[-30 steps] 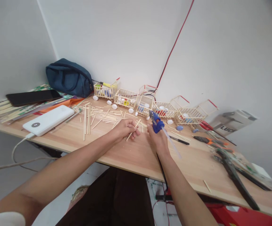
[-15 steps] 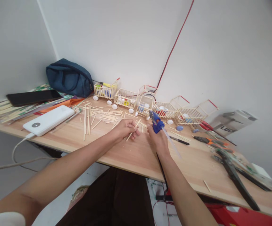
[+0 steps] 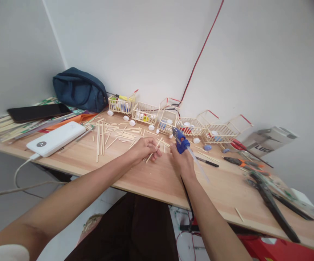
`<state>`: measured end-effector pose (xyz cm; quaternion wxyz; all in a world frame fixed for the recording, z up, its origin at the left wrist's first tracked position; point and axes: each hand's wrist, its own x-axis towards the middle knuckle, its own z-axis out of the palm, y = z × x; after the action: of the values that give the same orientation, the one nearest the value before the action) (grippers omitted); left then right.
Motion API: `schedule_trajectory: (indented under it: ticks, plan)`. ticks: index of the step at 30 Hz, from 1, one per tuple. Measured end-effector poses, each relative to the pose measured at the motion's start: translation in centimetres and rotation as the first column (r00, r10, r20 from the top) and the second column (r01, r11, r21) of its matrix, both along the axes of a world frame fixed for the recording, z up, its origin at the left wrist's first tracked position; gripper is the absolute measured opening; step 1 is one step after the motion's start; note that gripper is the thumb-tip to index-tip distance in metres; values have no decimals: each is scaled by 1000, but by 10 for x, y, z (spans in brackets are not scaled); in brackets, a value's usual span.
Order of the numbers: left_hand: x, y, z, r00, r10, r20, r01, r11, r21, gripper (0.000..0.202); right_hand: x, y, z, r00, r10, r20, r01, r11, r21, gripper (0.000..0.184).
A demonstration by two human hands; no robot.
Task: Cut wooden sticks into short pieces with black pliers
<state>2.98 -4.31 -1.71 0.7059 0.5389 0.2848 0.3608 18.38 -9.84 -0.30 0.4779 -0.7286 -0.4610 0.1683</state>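
My left hand (image 3: 148, 148) is closed on a thin wooden stick (image 3: 159, 141), whose ends stick out above and below the fingers. In my right hand (image 3: 182, 157) is a blue hot glue gun (image 3: 180, 140), its nozzle pointing up and to the left. A clear glue stick (image 3: 199, 165) trails from the gun's back end. Between and behind the hands lie many loose cut sticks (image 3: 122, 135) on the wooden table (image 3: 157, 181). Beyond them stand several small wooden-stick shopping carts (image 3: 191, 127) with round white or blue wheels and red handles.
At the left are a white power bank (image 3: 57, 139) with a cable, a black phone (image 3: 38, 112) and a blue pouch (image 3: 79, 90). To the right lie a black pen (image 3: 207, 162), orange-handled pliers (image 3: 244, 164), a long dark tool (image 3: 273, 206) and a white-grey box (image 3: 271, 140).
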Motion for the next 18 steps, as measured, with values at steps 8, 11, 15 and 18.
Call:
schedule_trajectory:
  ticks: [8,11,15,18]
  plan:
    - [1,1,-1,1000,3,-1,-3,1000,-1,11,0,0,0,1000,16,-6,-16,1000,0,27]
    - [1,0,0,1000,7,-13,-7,1000,1,9,1,1,-1,1000,18,-4,-18,1000,2,27]
    - [0,0,1,1000,7,-17,-7,1000,-6,9,1,0,0,1000,21,3,-21,1000,5,28]
    - [1,0,1,1000,7,-13,-7,1000,-8,10,0,0,1,1000,17,4,-17,1000,-2,29]
